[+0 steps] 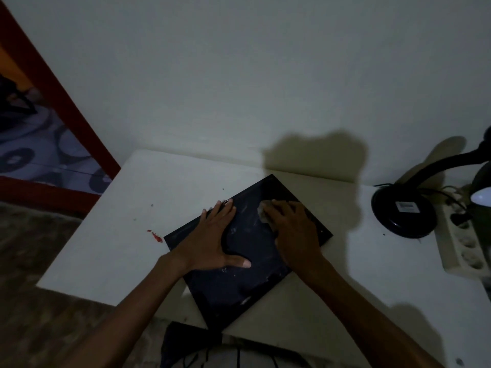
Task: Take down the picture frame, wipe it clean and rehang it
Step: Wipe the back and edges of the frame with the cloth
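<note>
A black picture frame (pixel 239 285) lies flat on the white table (pixel 111 235), turned like a diamond, its near corner past the table's front edge. My left hand (pixel 212 240) lies spread flat on the frame's left part, fingers straight, thumb out to the right. My right hand (pixel 292 229) presses a small pale cloth (pixel 261 212) onto the frame's upper right part; only a bit of the cloth shows beyond the fingertips. Light smears show on the dark surface.
A black desk lamp (pixel 403 211) with a bent neck stands at the right, its bulb lit. A white power strip (pixel 462 248) lies beside it at the table's right edge. A red stain (pixel 156 236) marks the table left of the frame. A bare white wall rises behind.
</note>
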A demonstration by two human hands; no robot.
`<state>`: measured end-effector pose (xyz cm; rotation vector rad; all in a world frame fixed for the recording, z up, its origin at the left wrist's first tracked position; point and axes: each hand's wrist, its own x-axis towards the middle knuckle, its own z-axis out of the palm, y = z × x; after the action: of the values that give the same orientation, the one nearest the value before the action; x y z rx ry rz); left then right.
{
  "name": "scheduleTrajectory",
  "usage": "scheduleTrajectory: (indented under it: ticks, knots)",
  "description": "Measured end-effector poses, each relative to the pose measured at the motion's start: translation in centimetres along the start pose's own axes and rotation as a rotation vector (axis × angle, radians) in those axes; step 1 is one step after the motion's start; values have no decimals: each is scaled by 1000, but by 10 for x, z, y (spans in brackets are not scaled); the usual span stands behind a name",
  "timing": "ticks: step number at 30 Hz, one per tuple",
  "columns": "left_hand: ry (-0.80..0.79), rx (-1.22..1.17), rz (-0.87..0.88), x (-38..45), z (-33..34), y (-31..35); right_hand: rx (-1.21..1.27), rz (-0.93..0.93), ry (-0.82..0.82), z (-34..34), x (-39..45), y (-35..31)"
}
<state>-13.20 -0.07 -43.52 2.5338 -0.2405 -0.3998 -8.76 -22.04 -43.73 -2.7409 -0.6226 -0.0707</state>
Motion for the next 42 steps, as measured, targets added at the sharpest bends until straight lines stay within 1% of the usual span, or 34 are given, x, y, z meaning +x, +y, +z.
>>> scheduleTrajectory:
  ticks: [2, 5, 8, 10, 13, 15, 17, 19, 20, 22, 24, 26, 27, 29, 31, 33, 34, 35, 37, 39, 42]
  knots:
    - [-21, -15, -4, -7, -3, -4, -12, 4, -8, -1, 0, 3]
    - [-32, 13, -41, -16, -3, -9, 0, 94, -20, -6, 15, 8]
    - [-33, 56, -66, -19, 0, -9, -5, 148, 1, -4, 19, -5]
    - [-34, 65, -74, -18, 1, -8, -2, 106, 0, 2, 7, -19]
    - [-38, 83, -75, -15, 2, -10, 13, -11, -34, 4, -15, -23]
    - [-37, 82, -72, -15, 2, -11, 27, -45, 12, -2, -14, -13]
    - [-32, 75, -73, -15, 3, -12, 46, 38, 83, -8, -4, 2]
    - [-27, 64, -75, -16, 4, -11, 42, 142, 87, -6, 3, 8]
    - [-27, 60, -77, -16, 4, -11, 48, 163, 92, -3, 3, 4]
    - [-28, 57, -79, -15, 4, -11, 61, 120, 106, 5, -8, -16]
    - [-28, 66, -71, -15, 4, -11, 64, -3, 85, 16, -25, -38]
    - [-31, 77, -64, -15, 4, -12, 95, -103, 48, 21, -37, -46]
    - [-30, 76, -62, -15, 4, -12, 124, -116, 47, 20, -36, -42]
    - [-23, 68, -62, -16, 4, -12, 147, -47, 72, 13, -24, -27]
    - [-27, 65, -68, -16, 3, -11, 127, 99, 102, 5, -6, -9]
    - [-27, 60, -75, -16, 3, -10, 152, 188, 136, 2, 6, -4]
    - [-27, 55, -75, -16, 3, -9, 160, 179, 141, 3, 5, -10]
    - [-28, 49, -75, -16, 3, -9, 149, 131, 131, 7, 1, -19]
    - [-29, 47, -73, -16, 3, -11, 117, -21, 82, 19, -13, -37]
    - [-31, 59, -68, -16, 4, -12, 147, -119, 44, 26, -25, -45]
    - [-23, 49, -67, -15, 5, -13, 197, -120, 82, 21, -11, -32]
